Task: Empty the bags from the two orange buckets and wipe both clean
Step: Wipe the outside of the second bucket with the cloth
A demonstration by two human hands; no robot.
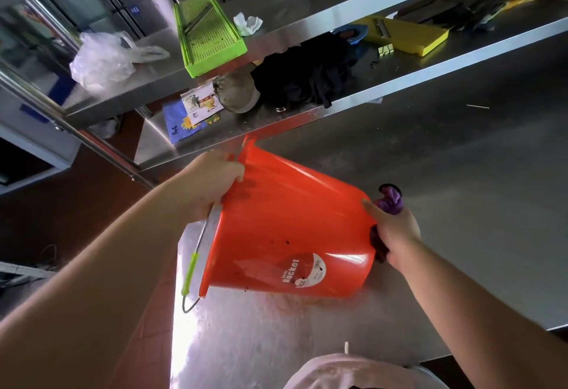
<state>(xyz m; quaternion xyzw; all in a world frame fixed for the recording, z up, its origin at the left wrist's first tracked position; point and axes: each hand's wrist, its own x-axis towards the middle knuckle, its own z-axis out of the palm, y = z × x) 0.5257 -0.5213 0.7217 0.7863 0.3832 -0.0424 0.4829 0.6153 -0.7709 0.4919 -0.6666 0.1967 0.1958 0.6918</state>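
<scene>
The right hand [396, 229] has its fingers clenched around a purple cloth [389, 201], pressing it against the base of the orange bucket [285, 226]. The left hand [212, 179] grips the rim, fingers hooked inside the mouth and thumb outside, so the bucket lies tipped on its side on the steel table [461, 179], mouth pointing left past the table's edge. No bag shows in it from this angle, so this looks like the wiping stage.

To do it well, the person probably wants to keep that rim grip firm and roll the bucket bit by bit so the cloth covers the whole base and wall. There are dark specks near the label [302, 272] that'll need a pass too. The wire handle [192, 269] with its green grip dangles loose off the rim and could swing into the way.

Nearby: a brownish smear on the table right under the bucket, something pale and bag-like at the bottom edge, hard to tell what. The shelf [338, 14] behind holds a green slicer [209, 35], a yellow slicer [405, 35], a clear plastic bag [101, 60] and dark fabric [307, 72], all well apart. The second bucket isn't in view.
</scene>
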